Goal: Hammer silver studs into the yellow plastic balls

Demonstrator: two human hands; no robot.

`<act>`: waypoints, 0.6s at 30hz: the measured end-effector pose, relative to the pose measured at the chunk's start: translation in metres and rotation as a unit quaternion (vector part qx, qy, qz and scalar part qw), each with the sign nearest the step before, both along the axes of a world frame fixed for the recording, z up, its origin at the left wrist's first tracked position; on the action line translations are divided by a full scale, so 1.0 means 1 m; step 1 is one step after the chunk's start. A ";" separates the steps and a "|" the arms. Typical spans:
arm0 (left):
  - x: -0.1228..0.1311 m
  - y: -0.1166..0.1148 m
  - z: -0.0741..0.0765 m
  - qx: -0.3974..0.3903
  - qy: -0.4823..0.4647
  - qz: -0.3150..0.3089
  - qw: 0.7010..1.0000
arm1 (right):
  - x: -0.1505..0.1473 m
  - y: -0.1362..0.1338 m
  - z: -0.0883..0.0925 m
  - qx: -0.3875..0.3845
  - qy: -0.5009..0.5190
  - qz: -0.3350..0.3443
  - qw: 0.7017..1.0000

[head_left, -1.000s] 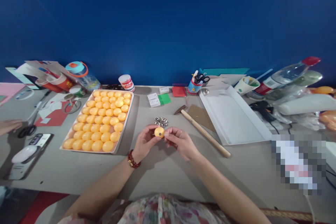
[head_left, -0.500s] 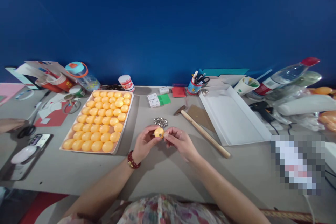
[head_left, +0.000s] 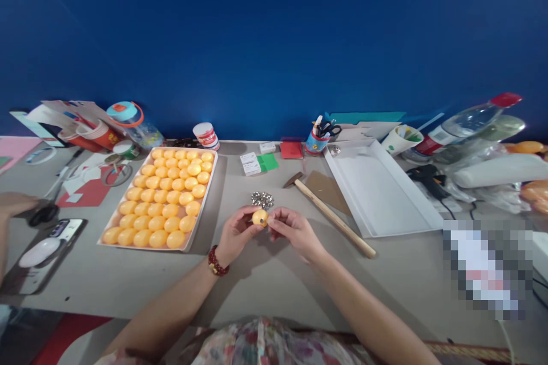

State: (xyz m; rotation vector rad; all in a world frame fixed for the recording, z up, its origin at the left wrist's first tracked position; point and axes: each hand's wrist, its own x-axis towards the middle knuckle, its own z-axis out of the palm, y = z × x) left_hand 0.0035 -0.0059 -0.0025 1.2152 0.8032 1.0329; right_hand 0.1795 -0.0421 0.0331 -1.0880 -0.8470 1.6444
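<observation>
L hand [head_left: 234, 235] fingers clamped on glossy orange ball [head_left: 259, 216] w/ dark spot, nr shiny silver metal pcs [head_left: 262, 199]. R hand [head_left: 296, 232] fingers bunched at its R edge, grip unclear. Light, steady hold seemed best.

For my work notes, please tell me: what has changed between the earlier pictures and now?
At the left edge, another person's forearm has come into view below their hand. The left hand keeps holding the orange ball, the right hand close beside; the hammer stayed.
</observation>
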 end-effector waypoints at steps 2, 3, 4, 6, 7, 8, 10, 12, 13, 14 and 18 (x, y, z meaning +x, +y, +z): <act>-0.001 0.000 -0.001 0.001 0.002 -0.005 1.000 | 0.001 0.001 -0.001 0.000 -0.001 0.005 1.000; -0.001 0.000 -0.001 0.002 0.003 -0.007 1.000 | 0.001 0.001 -0.001 -0.002 -0.002 0.006 1.000; -0.001 0.000 -0.001 0.004 0.006 -0.008 1.000 | 0.001 0.001 -0.001 -0.002 -0.003 0.008 1.000; -0.001 0.000 -0.001 0.005 0.013 -0.008 1.000 | 0.001 0.001 -0.001 0.000 -0.006 0.010 1.000; -0.001 0.000 -0.001 0.005 0.016 -0.007 1.000 | 0.001 0.001 -0.001 0.003 -0.008 0.011 1.000; -0.001 0.000 0.000 0.005 0.019 -0.004 1.000 | 0.001 0.001 -0.001 0.006 -0.011 0.010 1.000; -0.001 0.000 0.001 0.004 0.020 -0.001 1.000 | 0.001 0.001 -0.001 0.011 -0.019 0.008 1.000; 0.000 0.000 0.001 0.006 0.021 0.005 1.000 | 0.001 0.002 -0.002 0.016 -0.028 0.009 0.999; 0.000 0.000 0.001 0.008 0.021 0.006 1.000 | 0.000 0.002 -0.002 0.017 -0.031 0.011 0.999; 0.000 0.000 0.001 0.010 0.022 0.007 1.000 | 0.000 0.002 -0.002 0.018 -0.033 0.013 0.999; 0.000 0.000 0.000 0.013 0.018 0.006 1.000 | 0.001 0.002 -0.002 0.025 -0.044 0.013 0.999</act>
